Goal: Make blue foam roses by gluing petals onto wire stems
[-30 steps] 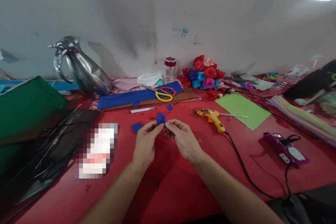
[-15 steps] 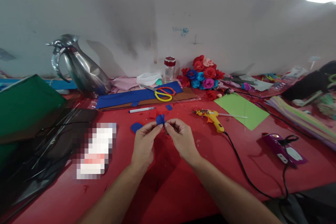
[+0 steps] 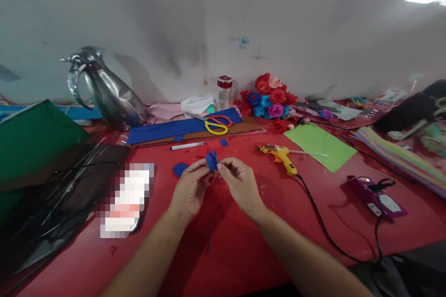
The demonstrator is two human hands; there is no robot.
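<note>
A small rolled blue flower (image 3: 211,160), its layers curled round each other, is held up between my two hands. My right hand (image 3: 242,185) pinches its right side between thumb and fingertips. From the left, my left hand (image 3: 188,190) has its fingers closed at the flower's side and base, partly hiding it. Just beyond my left fingers lie blue cut petals (image 3: 180,169) on the red table. A small blue scrap (image 3: 223,142) and bits of red scrap are farther back. To the right rests a yellow hot glue gun (image 3: 284,155) with a glue stick in it.
Scissors (image 3: 218,126) lie on blue sheets (image 3: 160,129), with a white pen (image 3: 188,146) in front. Behind stand a metal jug (image 3: 111,93), a lidded jar (image 3: 224,95) and a flower bunch (image 3: 268,97). A purple power strip (image 3: 376,197) and green sheet (image 3: 322,146) are right; a phone (image 3: 127,199), left.
The blue flower has turned upright and shows its curled layers. My left hand has shifted slightly left and down, its thumb moving off the flower's front.
</note>
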